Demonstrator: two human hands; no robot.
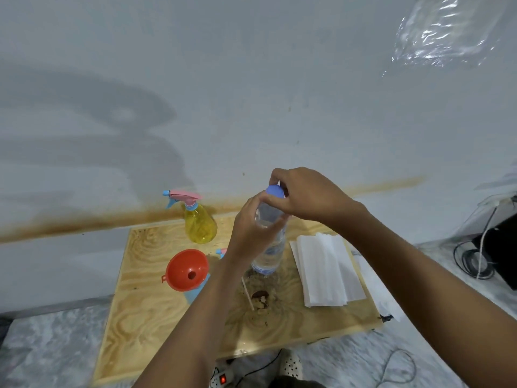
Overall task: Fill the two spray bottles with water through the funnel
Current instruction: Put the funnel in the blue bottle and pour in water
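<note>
1. Left hand [253,231] grips the clear water bottle [270,247] neck, upright mid-board.
2. Right hand [305,196] pinches its blue cap [275,191].
3. Orange funnel [188,269] sits in the blue spray bottle [195,292]; yellow spray bottle [199,222] behind.

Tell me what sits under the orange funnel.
The orange funnel stands in a light blue bottle; only part of that bottle's body shows below the funnel. Its neck is covered, and the left forearm hides its right side.

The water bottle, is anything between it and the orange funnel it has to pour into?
Only its own blue cap, still on under the right hand. The left hand holds the water bottle; the funnel sits open, left of the left forearm.
</note>
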